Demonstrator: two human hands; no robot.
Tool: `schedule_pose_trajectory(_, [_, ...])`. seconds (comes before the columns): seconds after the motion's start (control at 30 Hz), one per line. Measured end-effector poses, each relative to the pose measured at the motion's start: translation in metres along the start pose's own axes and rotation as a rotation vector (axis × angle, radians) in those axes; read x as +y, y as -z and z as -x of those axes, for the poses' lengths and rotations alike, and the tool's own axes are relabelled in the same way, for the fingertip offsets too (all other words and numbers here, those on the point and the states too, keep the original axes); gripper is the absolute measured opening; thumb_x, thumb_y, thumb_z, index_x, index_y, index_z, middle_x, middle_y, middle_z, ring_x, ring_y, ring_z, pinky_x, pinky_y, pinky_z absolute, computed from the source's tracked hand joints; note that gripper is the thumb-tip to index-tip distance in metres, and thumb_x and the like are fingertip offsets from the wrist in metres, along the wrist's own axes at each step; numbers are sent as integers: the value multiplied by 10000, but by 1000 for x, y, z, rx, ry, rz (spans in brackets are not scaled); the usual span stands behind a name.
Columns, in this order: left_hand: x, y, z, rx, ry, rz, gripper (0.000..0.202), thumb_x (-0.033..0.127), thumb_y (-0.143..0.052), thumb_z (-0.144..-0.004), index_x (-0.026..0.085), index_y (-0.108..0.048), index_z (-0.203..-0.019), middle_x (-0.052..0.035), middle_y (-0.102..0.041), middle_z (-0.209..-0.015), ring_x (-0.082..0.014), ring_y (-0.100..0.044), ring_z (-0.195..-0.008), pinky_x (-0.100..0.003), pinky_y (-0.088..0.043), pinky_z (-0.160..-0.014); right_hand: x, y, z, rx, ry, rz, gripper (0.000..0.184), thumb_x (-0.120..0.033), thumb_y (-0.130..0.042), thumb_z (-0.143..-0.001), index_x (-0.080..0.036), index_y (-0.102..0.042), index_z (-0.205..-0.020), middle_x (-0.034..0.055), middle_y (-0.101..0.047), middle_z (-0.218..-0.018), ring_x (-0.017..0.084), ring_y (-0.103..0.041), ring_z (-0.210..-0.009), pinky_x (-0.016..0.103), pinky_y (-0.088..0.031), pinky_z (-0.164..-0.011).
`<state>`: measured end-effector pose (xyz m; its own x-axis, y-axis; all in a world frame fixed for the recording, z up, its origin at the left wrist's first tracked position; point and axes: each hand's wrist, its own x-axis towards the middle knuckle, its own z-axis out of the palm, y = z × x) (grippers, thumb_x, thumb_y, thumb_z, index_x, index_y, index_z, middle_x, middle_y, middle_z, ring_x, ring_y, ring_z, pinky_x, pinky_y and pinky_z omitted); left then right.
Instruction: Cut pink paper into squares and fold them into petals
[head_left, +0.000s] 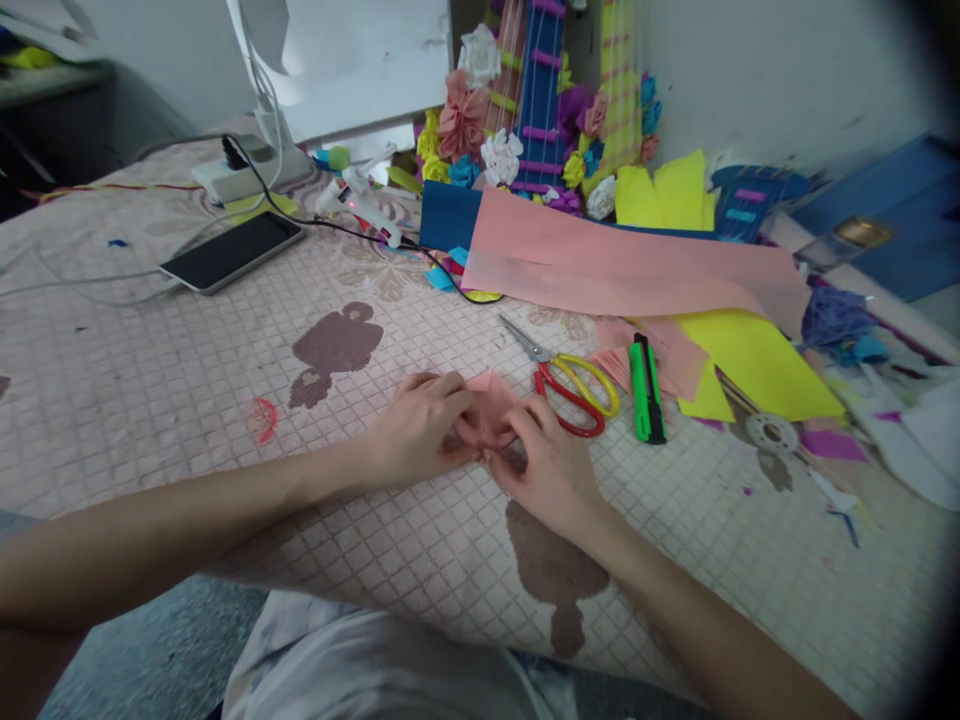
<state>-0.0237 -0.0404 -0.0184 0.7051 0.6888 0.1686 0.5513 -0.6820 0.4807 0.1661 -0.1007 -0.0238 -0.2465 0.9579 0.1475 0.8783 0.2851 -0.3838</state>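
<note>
Between my two hands is a small piece of pink paper (491, 400), partly folded, its lower part covered by my fingers. My left hand (427, 425) pinches its left side. On the other side my right hand (546, 455) pinches the lower right edge, with thumb and forefinger close to the left fingertips. Scissors (574, 390) with one red and one yellow handle lie just beyond my right hand, blades pointing up and left. A green utility knife (646, 390) rests to the right of them.
A long pink paper sheet (600, 255) and yellow paper (765, 360) lie at the back right. A glue gun (364, 205) with a black cord, a phone (234, 250) and a power strip (247, 170) are at the back left. Paper flowers (463, 115) surround decorated model guitars (541, 100).
</note>
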Motion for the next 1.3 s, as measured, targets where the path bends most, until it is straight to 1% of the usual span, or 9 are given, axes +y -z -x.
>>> schedule_pose_trajectory(0.2, [-2,0,1,-44,-28,-19,490,451,-763,-620,175,-566,-973,-58,-563,-1004,-244,-554,-947,-445,-388,-917,-2,8,2,-39,18,1,252,-364,-615,-764,-210,-505,-930,74,-517,-1021,215,-585,-837,330,-468,-625])
schedule_pose_trajectory(0.33, [-3,1,2,-59,-30,0,508,485,-778,-594,180,-572,-944,-56,-560,-1005,-232,-550,-920,-434,-394,-904,-5,7,1,-46,23,5,195,-348,-552,-820,-202,-505,-940,77,-522,-995,207,-586,-817,322,-461,-622])
schedule_pose_trajectory(0.43, [-4,1,1,-67,-26,18,444,431,-751,-648,177,-576,-968,-56,-565,-997,-228,-550,-930,-438,-387,-911,-8,3,0,-26,-16,68,173,-343,-515,-845,-190,-512,-926,84,-523,-981,203,-586,-787,305,-436,-583])
schedule_pose_trajectory(0.6, [-9,2,-2,-6,1,108,44,187,-585,-782,156,-583,-812,-26,-577,-853,-166,-560,-826,-339,-421,-812,-10,-2,0,-9,-35,128,275,-432,-537,-838,-180,-524,-949,96,-518,-1016,208,-590,-765,292,-397,-531])
schedule_pose_trajectory(0.73, [-14,11,-5,67,67,132,94,83,-499,-773,139,-573,-787,-15,-573,-785,-118,-536,-694,-246,-418,-653,-8,-1,-1,-1,-20,117,262,-403,-550,-828,-179,-524,-961,91,-516,-1008,210,-590,-779,289,-399,-530])
schedule_pose_trajectory(0.87, [-9,20,-4,143,22,109,82,91,-522,-792,148,-579,-777,-20,-593,-764,-128,-539,-705,-259,-432,-667,-7,-2,-1,11,0,114,254,-403,-545,-832,-178,-525,-947,90,-512,-971,214,-583,-787,288,-400,-528])
schedule_pose_trajectory(1.03, [7,8,-2,-48,-235,322,173,85,-436,-874,152,-596,-872,-57,-612,-909,-145,-573,-880,-279,-475,-797,-7,-3,-1,19,-7,126,250,-421,-559,-821,-191,-512,-909,76,-507,-959,189,-562,-715,274,-378,-488])
schedule_pose_trajectory(1.17, [9,-3,-1,-92,-239,324,180,67,-437,-858,146,-591,-904,-81,-589,-978,-160,-567,-913,-305,-480,-822,0,7,3,-25,16,-5,258,-346,-590,-819,-214,-508,-1026,74,-493,-1039,189,-571,-789,301,-465,-560])
schedule_pose_trajectory(1.3, [5,-4,-2,-87,-222,330,119,93,-465,-864,148,-570,-878,-71,-577,-954,-152,-558,-883,-286,-475,-791,11,26,16,-194,153,-35,412,-287,-555,-865,-232,-460,-1262,85,-477,-1088,196,-573,-889,339,-522,-691])
